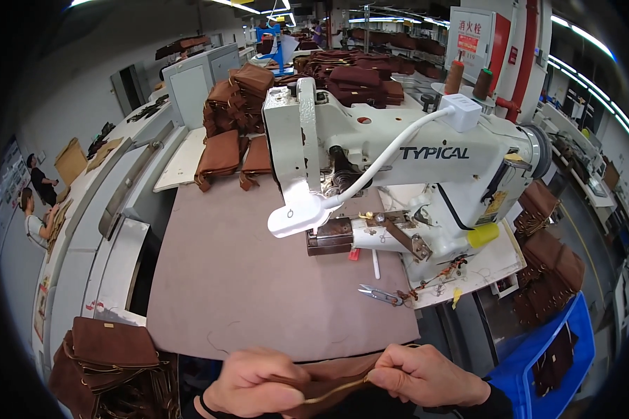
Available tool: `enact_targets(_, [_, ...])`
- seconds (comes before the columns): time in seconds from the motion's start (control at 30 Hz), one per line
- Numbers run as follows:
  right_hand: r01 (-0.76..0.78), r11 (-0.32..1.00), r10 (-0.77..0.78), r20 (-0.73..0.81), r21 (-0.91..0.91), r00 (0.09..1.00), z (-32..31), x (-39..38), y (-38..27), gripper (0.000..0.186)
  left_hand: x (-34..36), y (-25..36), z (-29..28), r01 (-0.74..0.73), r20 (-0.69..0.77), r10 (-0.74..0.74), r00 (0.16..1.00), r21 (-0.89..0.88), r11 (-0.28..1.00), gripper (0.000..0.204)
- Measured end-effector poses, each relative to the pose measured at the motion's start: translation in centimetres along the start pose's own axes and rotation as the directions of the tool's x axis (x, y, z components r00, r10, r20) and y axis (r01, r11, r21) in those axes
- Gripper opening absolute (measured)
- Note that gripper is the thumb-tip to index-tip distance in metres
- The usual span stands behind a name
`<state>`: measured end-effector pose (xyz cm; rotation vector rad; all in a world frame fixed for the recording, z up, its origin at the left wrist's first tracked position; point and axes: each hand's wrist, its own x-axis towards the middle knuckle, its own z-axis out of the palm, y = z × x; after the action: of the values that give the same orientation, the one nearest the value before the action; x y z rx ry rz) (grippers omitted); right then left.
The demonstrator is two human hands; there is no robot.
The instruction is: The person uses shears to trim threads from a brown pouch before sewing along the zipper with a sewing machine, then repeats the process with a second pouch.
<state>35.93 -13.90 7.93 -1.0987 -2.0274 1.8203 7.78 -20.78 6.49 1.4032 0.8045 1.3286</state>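
At the front edge of the table, low in the view, both my hands hold a brown fabric piece with a yellowish zipper-like edge. My left hand is closed round its left part and slightly blurred. The fingers of my right hand pinch its right end. Between the hands the piece is stretched and its edge bows a little. Beyond them stands a white industrial sewing machine, its arm end over the table and apart from my hands. Small thread snips lie on the table near the machine's base.
A pinkish-grey mat covers the table, with loose threads on it. Brown pouches are piled at the back left, more brown pieces at the lower left. A blue bin stands at the right. Thread cones stand behind the machine.
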Motion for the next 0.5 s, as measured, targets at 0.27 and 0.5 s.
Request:
enact_targets(0.27, [-0.158, 0.926, 0.012, -0.393, -0.342, 0.919, -3.1, -0.8, 2.2, 0.027, -0.1, -2.4, -6.9, -0.164, -0.392, 0.096, 0.915, -0.146, 0.975, 0.033])
enact_targets(0.5, [-0.197, 0.888, 0.041, -0.355, -0.416, 0.934, -2.4, 0.8, 4.9, 0.027, -1.2, -11.6, -12.2, 0.090, -0.550, -0.182, 0.815, -0.189, 0.978, 0.031])
